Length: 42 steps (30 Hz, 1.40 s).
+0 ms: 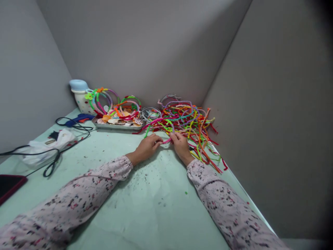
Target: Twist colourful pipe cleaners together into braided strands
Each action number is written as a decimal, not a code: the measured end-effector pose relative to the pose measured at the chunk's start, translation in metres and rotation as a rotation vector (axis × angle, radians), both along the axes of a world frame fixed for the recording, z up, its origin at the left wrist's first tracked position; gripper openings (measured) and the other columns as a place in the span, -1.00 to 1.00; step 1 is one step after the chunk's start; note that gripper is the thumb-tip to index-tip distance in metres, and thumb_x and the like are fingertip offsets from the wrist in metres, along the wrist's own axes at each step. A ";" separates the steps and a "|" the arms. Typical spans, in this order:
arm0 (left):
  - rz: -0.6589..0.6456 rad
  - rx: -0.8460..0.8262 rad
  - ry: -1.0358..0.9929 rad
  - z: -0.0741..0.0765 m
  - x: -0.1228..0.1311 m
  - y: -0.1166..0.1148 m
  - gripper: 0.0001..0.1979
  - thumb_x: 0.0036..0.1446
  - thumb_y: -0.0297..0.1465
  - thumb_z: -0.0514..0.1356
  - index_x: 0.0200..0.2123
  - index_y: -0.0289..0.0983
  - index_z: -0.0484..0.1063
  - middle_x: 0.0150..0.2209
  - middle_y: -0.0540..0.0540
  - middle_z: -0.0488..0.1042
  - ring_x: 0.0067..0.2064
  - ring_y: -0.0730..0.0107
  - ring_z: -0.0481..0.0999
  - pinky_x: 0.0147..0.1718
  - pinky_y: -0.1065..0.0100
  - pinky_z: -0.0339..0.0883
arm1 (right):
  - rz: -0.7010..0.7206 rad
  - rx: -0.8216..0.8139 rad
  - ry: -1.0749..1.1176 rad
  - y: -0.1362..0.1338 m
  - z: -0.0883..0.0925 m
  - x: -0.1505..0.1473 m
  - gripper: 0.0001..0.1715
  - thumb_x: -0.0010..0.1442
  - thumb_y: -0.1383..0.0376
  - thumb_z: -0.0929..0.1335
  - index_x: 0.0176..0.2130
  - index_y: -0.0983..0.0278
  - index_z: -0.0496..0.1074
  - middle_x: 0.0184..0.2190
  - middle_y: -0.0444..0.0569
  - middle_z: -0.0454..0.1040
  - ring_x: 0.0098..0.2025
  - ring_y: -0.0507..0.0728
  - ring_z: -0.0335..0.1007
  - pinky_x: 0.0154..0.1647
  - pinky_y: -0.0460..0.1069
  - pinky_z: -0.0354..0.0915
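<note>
A short pink stretch of fuzzy pipe cleaner (167, 141) runs between my two hands above the table. My left hand (147, 147) pinches one end of that stretch, with a green piece showing just behind the fingers. The fingers of my right hand (181, 146) are closed on the other end, and a purple and green piece rises above them. Whether these coloured pieces are joined, I cannot tell. Right behind my hands spreads a tangled pile of multicoloured pipe cleaners (182, 119).
A metal tray (118, 127) of shells stands behind left, with pipe-cleaner hoops (129, 101) on it. Coiled wire (151, 114) lies beside it. Further left are a white cup with a blue lid (82, 100), a blue tool (79, 119), a plastic bag (49, 146), black cable (53, 166) and a dark red-edged device (11, 187).
</note>
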<state>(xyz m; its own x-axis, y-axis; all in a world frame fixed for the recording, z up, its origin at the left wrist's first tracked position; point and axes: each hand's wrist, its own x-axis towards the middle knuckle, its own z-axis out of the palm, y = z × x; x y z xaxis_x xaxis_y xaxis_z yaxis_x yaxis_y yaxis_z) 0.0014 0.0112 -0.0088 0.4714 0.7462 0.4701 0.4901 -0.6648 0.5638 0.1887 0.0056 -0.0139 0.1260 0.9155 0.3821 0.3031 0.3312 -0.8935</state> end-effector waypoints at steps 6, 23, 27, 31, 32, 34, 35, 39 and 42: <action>0.015 0.000 0.028 -0.001 0.000 0.000 -0.85 0.13 -0.37 0.20 -0.22 -0.27 0.48 -0.29 -0.06 0.44 -0.35 0.43 0.36 -0.34 0.38 0.24 | -0.022 -0.001 -0.008 0.000 -0.001 0.000 -0.64 0.20 0.05 0.27 -0.43 0.23 0.43 -0.61 -0.18 0.33 -0.52 0.06 0.22 -0.43 -0.04 0.15; 0.052 -0.077 -0.069 0.006 0.001 -0.006 -0.92 0.09 -0.46 0.19 -0.38 -0.29 0.50 -0.38 -0.03 0.44 -0.34 0.43 0.39 -0.34 0.39 0.24 | 0.034 -0.022 -0.010 -0.003 0.002 -0.002 -0.66 0.19 0.06 0.27 -0.37 0.25 0.44 -0.60 -0.18 0.33 -0.52 0.07 0.23 -0.43 -0.03 0.16; 0.055 -0.054 -0.037 0.007 0.002 -0.007 -0.91 0.08 -0.47 0.19 -0.37 -0.29 0.51 -0.37 -0.03 0.45 -0.35 0.43 0.40 -0.34 0.39 0.26 | 0.040 -0.033 -0.006 -0.003 0.003 -0.002 -0.66 0.19 0.06 0.27 -0.39 0.25 0.44 -0.60 -0.17 0.34 -0.52 0.07 0.24 -0.43 -0.03 0.16; 0.032 0.010 0.026 0.010 0.003 -0.012 -0.83 0.18 -0.38 0.13 -0.26 -0.26 0.52 -0.28 -0.08 0.49 -0.26 0.37 0.46 -0.26 0.34 0.32 | 0.004 -0.040 0.051 0.000 0.001 0.000 -0.64 0.19 0.04 0.26 -0.39 0.24 0.43 -0.62 -0.18 0.32 -0.51 0.08 0.24 -0.43 -0.03 0.17; 0.031 0.038 0.032 0.011 0.003 -0.014 -0.80 0.20 -0.33 0.13 -0.19 -0.24 0.52 -0.22 -0.11 0.50 -0.20 0.33 0.47 -0.22 0.33 0.33 | -0.015 -0.044 0.076 0.001 0.000 0.001 -0.63 0.20 0.03 0.25 -0.37 0.24 0.42 -0.62 -0.18 0.32 -0.51 0.08 0.23 -0.44 -0.03 0.16; 0.041 0.106 0.010 0.014 0.004 -0.018 -0.73 0.22 -0.28 0.13 -0.06 -0.22 0.47 -0.11 -0.13 0.49 -0.08 0.28 0.46 -0.14 0.30 0.33 | -0.050 -0.046 0.115 0.005 -0.004 0.003 -0.61 0.20 0.01 0.24 -0.40 0.24 0.40 -0.62 -0.18 0.31 -0.51 0.07 0.23 -0.44 -0.03 0.17; 0.051 0.134 -0.007 0.015 0.004 -0.019 -0.72 0.23 -0.29 0.11 -0.04 -0.22 0.45 -0.08 -0.14 0.49 -0.06 0.28 0.45 -0.11 0.30 0.33 | -0.074 -0.035 0.135 0.007 -0.005 0.004 -0.61 0.20 0.00 0.23 -0.39 0.23 0.39 -0.61 -0.19 0.31 -0.52 0.07 0.23 -0.44 -0.03 0.18; 0.181 0.242 -0.132 0.020 0.003 -0.020 -0.77 0.26 -0.33 0.06 -0.09 -0.25 0.43 -0.16 -0.14 0.48 -0.12 0.31 0.43 -0.09 0.30 0.30 | -0.122 -0.028 0.181 0.013 -0.010 0.008 -0.62 0.21 0.00 0.21 -0.35 0.23 0.38 -0.60 -0.18 0.32 -0.53 0.07 0.22 -0.45 -0.03 0.17; 0.353 0.230 -0.236 0.020 0.000 -0.015 -0.75 0.24 -0.32 0.08 -0.06 -0.28 0.37 -0.21 -0.14 0.42 -0.20 0.32 0.39 -0.15 0.30 0.30 | -0.135 -0.052 0.199 0.012 -0.009 0.008 -0.62 0.20 0.02 0.20 -0.34 0.23 0.38 -0.61 -0.18 0.30 -0.55 0.07 0.19 -0.48 -0.03 0.14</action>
